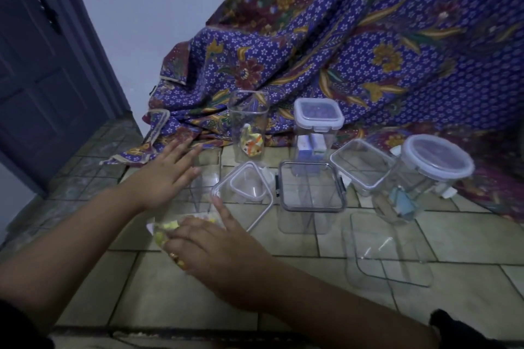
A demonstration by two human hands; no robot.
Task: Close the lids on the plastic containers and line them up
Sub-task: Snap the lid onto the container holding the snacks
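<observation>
Currently left hand (167,178), fingers straight and spread, holding nothing, is reaching toward an unlidded clear container (205,181) at its 3 o'clock, likely to steady it. Right hand (218,249) is curling over a yellow-patterned item (167,231) on the floor (198,292). Loose lid (249,187) is lying at 1 o'clock of it.

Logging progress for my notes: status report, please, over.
Left hand open beside lidless container. Right hand holds yellow packet. Square tub and round jar lidded; tall tub open. Loose lid lies among them.
</observation>
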